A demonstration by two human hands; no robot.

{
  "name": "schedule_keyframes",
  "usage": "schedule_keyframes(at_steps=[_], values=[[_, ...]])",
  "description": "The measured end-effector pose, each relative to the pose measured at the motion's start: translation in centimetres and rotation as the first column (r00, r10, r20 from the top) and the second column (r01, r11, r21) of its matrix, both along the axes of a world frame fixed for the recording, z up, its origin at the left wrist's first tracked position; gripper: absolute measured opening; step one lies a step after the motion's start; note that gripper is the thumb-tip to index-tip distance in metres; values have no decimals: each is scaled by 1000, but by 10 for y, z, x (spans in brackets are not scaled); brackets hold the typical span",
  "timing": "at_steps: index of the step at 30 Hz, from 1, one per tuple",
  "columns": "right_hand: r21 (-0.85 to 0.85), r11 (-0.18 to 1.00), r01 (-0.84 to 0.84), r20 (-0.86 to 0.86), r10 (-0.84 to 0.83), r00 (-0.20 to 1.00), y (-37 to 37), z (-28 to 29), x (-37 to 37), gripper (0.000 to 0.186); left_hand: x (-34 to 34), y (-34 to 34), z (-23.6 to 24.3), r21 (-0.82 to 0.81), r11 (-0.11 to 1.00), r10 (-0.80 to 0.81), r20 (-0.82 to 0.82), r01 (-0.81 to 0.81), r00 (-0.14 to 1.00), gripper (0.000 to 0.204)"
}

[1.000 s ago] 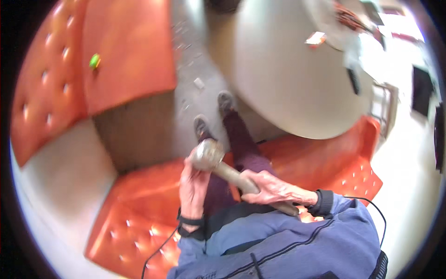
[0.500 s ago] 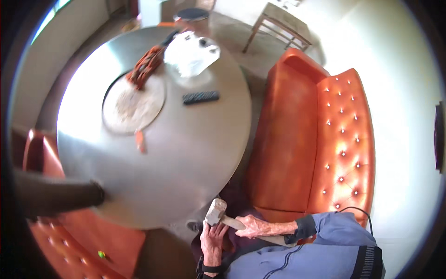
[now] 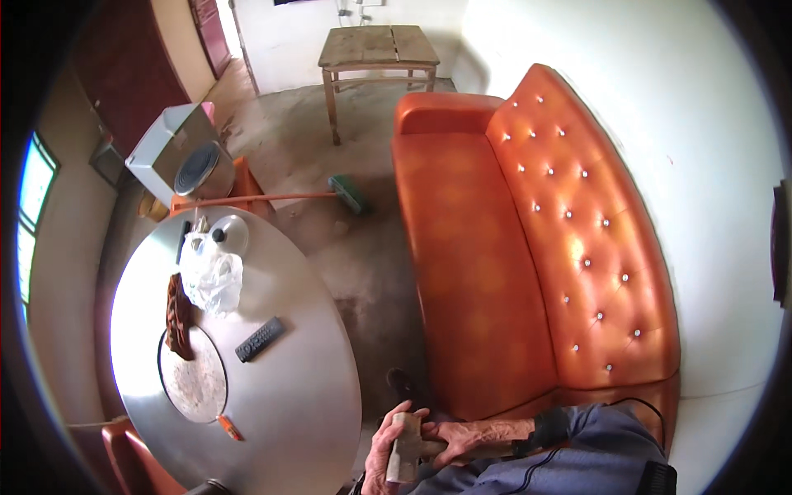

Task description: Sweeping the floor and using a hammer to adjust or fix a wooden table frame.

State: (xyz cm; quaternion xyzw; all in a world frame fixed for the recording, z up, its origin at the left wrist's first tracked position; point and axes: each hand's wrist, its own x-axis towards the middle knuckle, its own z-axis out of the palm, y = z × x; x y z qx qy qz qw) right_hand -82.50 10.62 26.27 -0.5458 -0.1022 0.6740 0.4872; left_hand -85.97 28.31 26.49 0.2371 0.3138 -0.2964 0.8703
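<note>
Low in the view, I hold a hammer with a blocky, worn metal head (image 3: pixel 404 452) and a pale wooden handle. My right hand (image 3: pixel 455 439) is closed round the handle close to the head. Against the left side of the head lies my left hand (image 3: pixel 381 452), its fingers bent over the top end. The rest of the handle runs back under my right forearm, largely covered by it. Blue-grey sleeves with dark cuffs show on my right arm. Just beyond my hands is a dark shoe (image 3: pixel 402 384).
A round metal table (image 3: pixel 289 412) stands left, bearing a black remote (image 3: pixel 259 339), a clear plastic bag (image 3: pixel 213 280), a brown cloth (image 3: pixel 177 318) and an orange-handled tool (image 3: pixel 230 426). An orange tufted sofa (image 3: pixel 470 272) lines the right. Farther off are a broom (image 3: pixel 348 195) and wooden table (image 3: pixel 379 48).
The view has swung up and right, bringing the far room into sight. My left hand has shifted from below the hammer head to its side; the right still grips the handle.
</note>
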Motion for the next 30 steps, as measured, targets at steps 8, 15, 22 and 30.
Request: schedule_keyframes(at_steps=[8,15,22,30], values=[[-169,866,470,-72,-486,871,-92,-23,-27,23,34,-40,-62,-73,996,-53,96,61,994,52],[-294,504,812,200,-798,568,-153,-41,-96,27,-7,33,-20,416,897,-281,282,147,917,42],[-525,438,730,268,-729,630,-190,-66,-179,24,-46,71,-13,555,832,-169,200,31,965,42],[-577,366,730,218,-793,569,-176,-105,-136,24,-27,77,-47,554,831,-46,161,-52,986,40]])
